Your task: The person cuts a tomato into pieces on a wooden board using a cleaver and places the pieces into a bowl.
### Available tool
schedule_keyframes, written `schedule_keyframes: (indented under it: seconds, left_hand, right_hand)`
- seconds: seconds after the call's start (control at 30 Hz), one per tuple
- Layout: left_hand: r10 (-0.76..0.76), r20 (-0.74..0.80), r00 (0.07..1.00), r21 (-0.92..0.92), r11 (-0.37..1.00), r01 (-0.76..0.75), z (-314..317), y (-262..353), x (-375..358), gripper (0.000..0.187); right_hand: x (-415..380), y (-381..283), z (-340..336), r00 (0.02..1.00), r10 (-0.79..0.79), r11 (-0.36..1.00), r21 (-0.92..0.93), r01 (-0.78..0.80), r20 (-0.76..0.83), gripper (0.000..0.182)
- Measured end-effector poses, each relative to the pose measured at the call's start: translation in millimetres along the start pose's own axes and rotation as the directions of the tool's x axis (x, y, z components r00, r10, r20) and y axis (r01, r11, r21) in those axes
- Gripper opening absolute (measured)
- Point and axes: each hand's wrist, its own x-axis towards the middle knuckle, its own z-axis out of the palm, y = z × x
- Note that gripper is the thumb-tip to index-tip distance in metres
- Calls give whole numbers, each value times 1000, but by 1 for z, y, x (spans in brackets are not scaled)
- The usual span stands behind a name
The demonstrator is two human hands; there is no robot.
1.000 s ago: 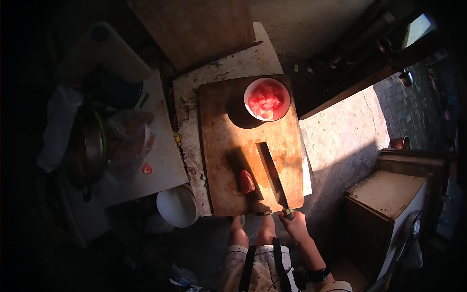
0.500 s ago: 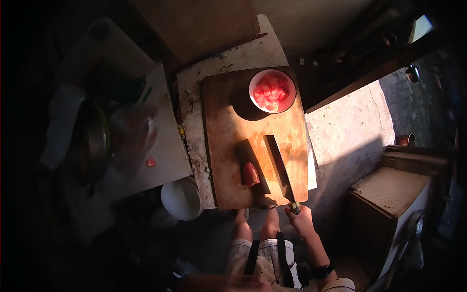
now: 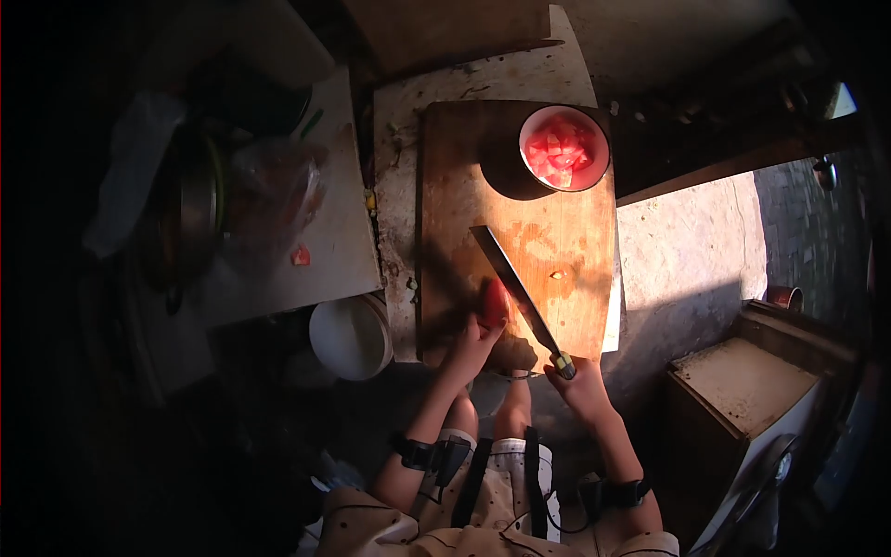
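Note:
My left hand (image 3: 477, 342) grips the lower end of a red piece of tomato (image 3: 495, 301) lying on the wooden cutting board (image 3: 455, 200). In my right hand (image 3: 582, 388) is the handle of a long-bladed knife (image 3: 516, 289). Its blade slants up and left over the board, close to the right side of the tomato piece. At the board's far right stands a white, dark-rimmed bowl (image 3: 601, 160) filled with cut red chunks (image 3: 560, 153). A small scrap (image 3: 557, 275) lies right of the blade.
A white bucket (image 3: 351, 340) stands below the board's left side. On the left side table (image 3: 343, 269) are a clear plastic bag (image 3: 278, 186), a red scrap (image 3: 300, 255) and a metal pan (image 3: 190, 195). A wooden cabinet (image 3: 742, 371) is at the right.
My left hand has come in from below and taken hold of the tomato piece. The knife has swung left toward it. The whole view has shifted, with the board now higher and farther right.

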Motion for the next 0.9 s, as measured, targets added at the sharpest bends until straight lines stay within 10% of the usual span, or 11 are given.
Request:
schedule_keyframes:
  seconds: [0.27,0.57,0.9]
  left_hand:
    - [375,-173,911,33,926,-375,7,-8,26,28]
    - [193,-72,979,-538,819,-201,6,8,30,35]
    - [409,-195,891,-110,894,-435,8,20,26,42]
  right_hand:
    - [18,-16,-1,999,-13,998,-67,16,46,26]
    - [31,-12,9,999,29,999,30,-30,27,27]
    - [29,-20,17,999,22,1000,4,-22,-44,24]
